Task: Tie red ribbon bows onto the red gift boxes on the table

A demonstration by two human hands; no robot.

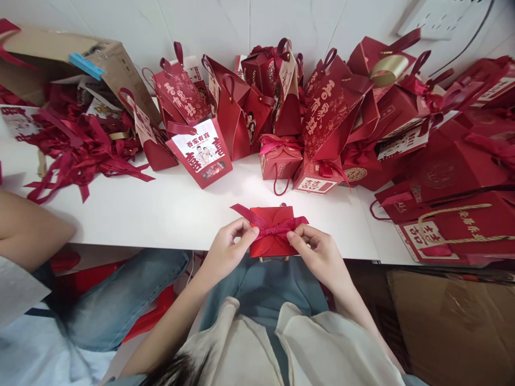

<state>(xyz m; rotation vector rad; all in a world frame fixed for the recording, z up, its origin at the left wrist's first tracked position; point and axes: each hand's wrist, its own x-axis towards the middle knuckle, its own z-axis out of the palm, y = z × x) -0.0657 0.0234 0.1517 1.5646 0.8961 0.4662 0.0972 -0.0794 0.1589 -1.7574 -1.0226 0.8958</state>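
Between my two hands, at the table's front edge, is a small red gift box (pixel 273 249) with rounded overlapping flaps on top. A dark pink ribbon (pixel 274 230) is knotted in a bow across it. My left hand (pixel 231 244) pinches the bow's left side with thumb and forefinger. On the opposite side, my right hand (pixel 316 249) pinches the right loop close to the knot. A bit of twisted gold cord shows under the box's near edge.
Red gift boxes (pixel 209 155) crowd the back of the white table (pixel 153 214). Loose ribbons (pixel 88 139) pile up at left before a cardboard box (pixel 116 69). Larger red boxes (pixel 458 171) stack at right. Another person's arm (pixel 32 230) rests at the left edge.
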